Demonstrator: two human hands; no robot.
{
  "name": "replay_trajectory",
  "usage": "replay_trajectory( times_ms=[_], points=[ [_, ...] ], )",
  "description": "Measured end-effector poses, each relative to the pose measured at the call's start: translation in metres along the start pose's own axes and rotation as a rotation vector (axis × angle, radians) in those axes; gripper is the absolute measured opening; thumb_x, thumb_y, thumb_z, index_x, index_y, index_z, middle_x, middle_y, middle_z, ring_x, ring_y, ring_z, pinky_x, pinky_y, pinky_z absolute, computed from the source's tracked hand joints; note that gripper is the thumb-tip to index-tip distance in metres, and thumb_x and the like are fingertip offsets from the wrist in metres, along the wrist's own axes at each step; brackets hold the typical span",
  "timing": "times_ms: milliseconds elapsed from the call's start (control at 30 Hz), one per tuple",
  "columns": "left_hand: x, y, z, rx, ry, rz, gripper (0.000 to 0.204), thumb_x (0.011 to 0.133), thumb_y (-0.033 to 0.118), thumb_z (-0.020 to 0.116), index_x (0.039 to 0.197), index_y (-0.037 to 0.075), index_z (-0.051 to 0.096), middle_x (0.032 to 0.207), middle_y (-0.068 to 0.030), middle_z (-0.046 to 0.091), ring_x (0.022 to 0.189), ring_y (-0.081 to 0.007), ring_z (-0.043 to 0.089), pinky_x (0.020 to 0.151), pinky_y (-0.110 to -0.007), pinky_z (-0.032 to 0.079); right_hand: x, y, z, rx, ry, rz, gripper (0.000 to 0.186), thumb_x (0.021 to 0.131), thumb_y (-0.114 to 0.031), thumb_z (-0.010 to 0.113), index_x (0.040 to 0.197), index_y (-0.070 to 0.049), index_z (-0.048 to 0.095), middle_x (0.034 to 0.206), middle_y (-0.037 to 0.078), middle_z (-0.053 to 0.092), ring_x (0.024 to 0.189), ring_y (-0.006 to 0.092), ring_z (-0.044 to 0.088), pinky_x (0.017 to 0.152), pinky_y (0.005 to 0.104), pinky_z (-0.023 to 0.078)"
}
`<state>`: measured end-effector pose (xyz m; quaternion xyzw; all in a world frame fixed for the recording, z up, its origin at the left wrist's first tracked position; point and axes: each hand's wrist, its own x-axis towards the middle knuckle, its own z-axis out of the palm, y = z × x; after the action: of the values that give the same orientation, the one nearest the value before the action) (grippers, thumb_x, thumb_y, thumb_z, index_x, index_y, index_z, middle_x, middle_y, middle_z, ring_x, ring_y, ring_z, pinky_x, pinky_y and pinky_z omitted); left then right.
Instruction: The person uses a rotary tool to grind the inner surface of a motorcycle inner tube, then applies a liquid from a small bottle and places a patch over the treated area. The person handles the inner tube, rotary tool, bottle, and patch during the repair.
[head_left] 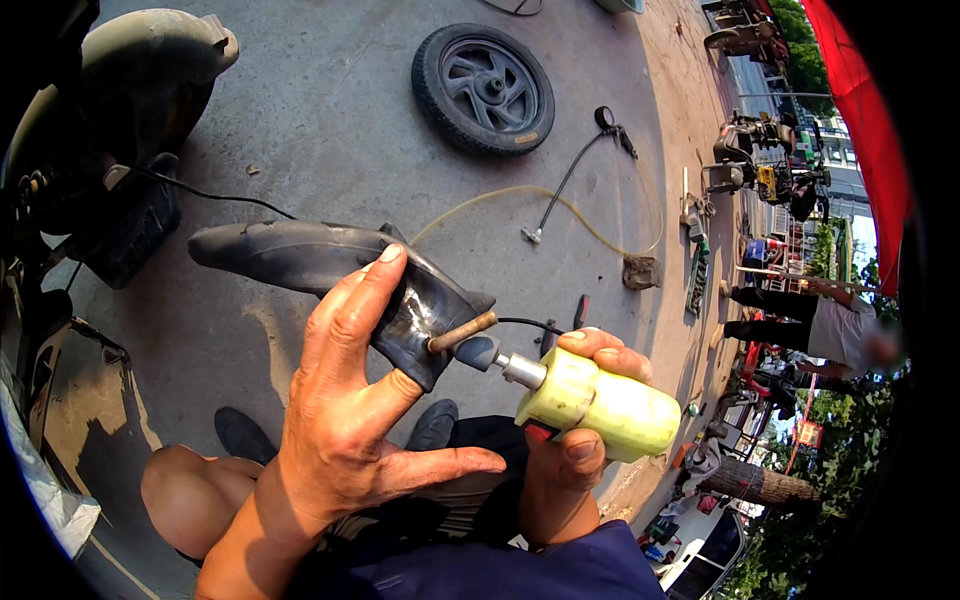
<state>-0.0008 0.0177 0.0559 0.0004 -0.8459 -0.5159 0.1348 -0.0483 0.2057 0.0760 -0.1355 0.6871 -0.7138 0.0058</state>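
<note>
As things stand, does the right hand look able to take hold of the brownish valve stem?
Probably not: the right hand is occupied holding the yellow-green power tool. The tool's grey tip, though, appears right beside the brownish valve stem.

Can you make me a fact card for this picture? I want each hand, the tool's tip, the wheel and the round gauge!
Left hand: holds a black rubber tube
Right hand: grips a yellow-green power tool
Tool's tip: dark and rounded, right by the tube's valve stem; touching or not, I can't tell
Wheel: black, lying on its side on the grey floor
Gauge: on the floor, fixed to a thin hose
</note>
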Motion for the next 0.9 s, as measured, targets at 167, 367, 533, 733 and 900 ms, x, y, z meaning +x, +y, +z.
replay_trajectory(
  times_ms=[167, 367, 533, 733, 900],
  points=[
    [-0.0001, 0.0, -0.0009, 0.0, -0.011, -0.001, 0.086, 0.051, 0.059, 0.088, 0.115, 0.005, 0.071, 0.147, -0.0274, 0.039, 0.126, -0.0407, 0.046, 0.104, -0.049, 0.039, -0.0008, 0.0017, 0.0, 0.005, -0.012, -0.029, 0.071, 0.072, -0.045, 0.082, 0.122, -0.003, 0.053, 0.113, 0.019, 0.06, 0.108, 0.0259, 0.055, 0.095, 0.035, 0.041],
    [0.0002, -0.0008, 0.0003, -0.008, -0.034, -0.001, 0.085, 0.052, 0.059, 0.088, 0.115, 0.004, 0.071, 0.146, -0.0281, 0.039, 0.127, -0.0412, 0.045, 0.105, -0.049, 0.038, -0.005, -0.0037, 0.0007, 0.013, -0.017, 0.022, 0.073, 0.072, -0.045, 0.084, 0.123, -0.004, 0.052, 0.111, 0.017, 0.06, 0.107, 0.0244, 0.055, 0.095, 0.0348, 0.041],
    [-0.0008, -0.001, 0.002, -0.077, -0.021, -0.031, 0.086, 0.05, 0.055, 0.09, 0.117, 0.005, 0.07, 0.146, -0.028, 0.04, 0.13, -0.0407, 0.044, 0.107, -0.049, 0.038, -0.0061, -0.005, 0.0017, 0.03, 0.009, 0.039, 0.072, 0.072, -0.044, 0.084, 0.123, -0.004, 0.052, 0.111, 0.017, 0.059, 0.105, 0.0234, 0.056, 0.094, 0.0339, 0.042],
    [0.0006, 0.0013, -0.0003, -0.146, -0.034, -0.08, 0.088, 0.048, 0.052, 0.093, 0.119, 0.006, 0.07, 0.146, -0.0272, 0.041, 0.132, -0.0393, 0.044, 0.108, -0.048, 0.037, -0.0041, -0.0022, 0.0006, 0.02, 0.011, 0.007, 0.072, 0.071, -0.043, 0.085, 0.121, -0.004, 0.052, 0.112, 0.017, 0.059, 0.105, 0.0239, 0.056, 0.095, 0.0342, 0.042],
    [-0.0004, 0.0016, -0.0003, -0.156, -0.044, -0.09, 0.087, 0.047, 0.051, 0.093, 0.118, 0.006, 0.07, 0.146, -0.0266, 0.041, 0.133, -0.0393, 0.044, 0.108, -0.048, 0.037, -0.0035, 0.0014, -0.0003, 0.03, -0.034, -0.022, 0.073, 0.068, -0.045, 0.087, 0.119, -0.004, 0.053, 0.112, 0.017, 0.06, 0.107, 0.0245, 0.056, 0.096, 0.0352, 0.042]
  ],
)
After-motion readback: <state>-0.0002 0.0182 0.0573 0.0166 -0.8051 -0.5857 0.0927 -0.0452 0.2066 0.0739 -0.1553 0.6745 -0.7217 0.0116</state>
